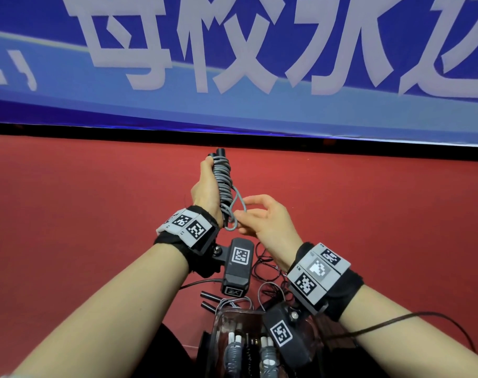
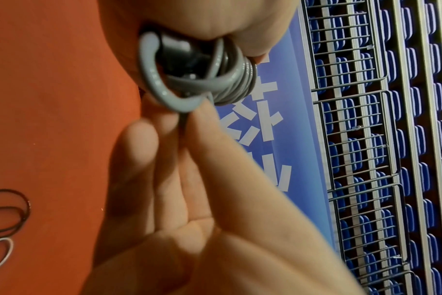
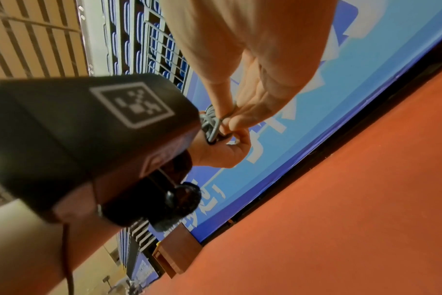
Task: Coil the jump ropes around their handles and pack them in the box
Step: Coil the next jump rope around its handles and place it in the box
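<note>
While the left hand [image 1: 206, 186] grips the pair of black handles [image 1: 218, 153] upright at the centre of the head view, fingers curled around the grey rope coil [image 1: 224, 181], the right hand [image 1: 262, 218] pinches the last loose loop of rope [image 1: 239, 203] just below the coil, thumb and forefinger closed on the cord.

To finish well, the left hand should probably keep firm pressure on the turns already wound so they do not spring open, while the right hand draws the loop snug and tucks its end under a neighbouring turn near the lower end of the handles. Pulling along the coil, not away from it, looks the safer way to avoid dragging turns off.

Close-packed and fairly even, the grey cord has a smooth, glossy plastic look in the left wrist view [image 2: 237, 79], with one slack loop [image 2: 154, 79] curving round the handle ends.

At the bottom centre of the head view a clear box [image 1: 218, 326] holds wound ropes with white-tipped handles; two more black handles [image 1: 209, 300] and thin dark cords lie on the red floor [image 1: 69, 214] beside it.
</note>
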`<state>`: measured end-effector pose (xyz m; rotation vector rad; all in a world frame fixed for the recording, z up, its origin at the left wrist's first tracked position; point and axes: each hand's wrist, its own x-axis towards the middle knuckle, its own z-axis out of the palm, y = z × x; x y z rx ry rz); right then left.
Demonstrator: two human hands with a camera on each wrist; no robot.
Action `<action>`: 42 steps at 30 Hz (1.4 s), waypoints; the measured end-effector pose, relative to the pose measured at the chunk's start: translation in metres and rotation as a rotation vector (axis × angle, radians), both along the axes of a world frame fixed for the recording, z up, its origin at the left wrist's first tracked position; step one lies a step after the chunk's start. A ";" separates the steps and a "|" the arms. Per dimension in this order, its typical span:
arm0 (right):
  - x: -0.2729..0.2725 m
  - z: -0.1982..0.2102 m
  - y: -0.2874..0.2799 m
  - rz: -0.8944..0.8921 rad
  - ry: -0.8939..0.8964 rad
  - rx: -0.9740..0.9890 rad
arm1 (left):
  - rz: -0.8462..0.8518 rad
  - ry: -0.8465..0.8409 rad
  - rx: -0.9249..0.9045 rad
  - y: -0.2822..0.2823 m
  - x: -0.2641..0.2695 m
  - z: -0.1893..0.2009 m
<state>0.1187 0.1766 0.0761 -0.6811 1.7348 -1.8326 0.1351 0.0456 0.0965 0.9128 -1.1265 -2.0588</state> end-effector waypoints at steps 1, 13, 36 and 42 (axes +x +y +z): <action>0.001 -0.001 0.000 -0.003 0.031 -0.001 | 0.032 0.000 0.012 0.000 0.000 -0.001; -0.004 0.006 -0.001 -0.009 0.354 0.269 | 0.271 -0.030 -0.012 0.002 -0.001 -0.005; -0.003 0.004 0.001 -0.099 0.295 0.319 | 0.233 -0.115 -0.177 0.028 -0.001 -0.008; -0.003 0.007 0.001 -0.102 0.211 0.254 | 0.238 -0.089 -0.110 0.027 0.001 -0.004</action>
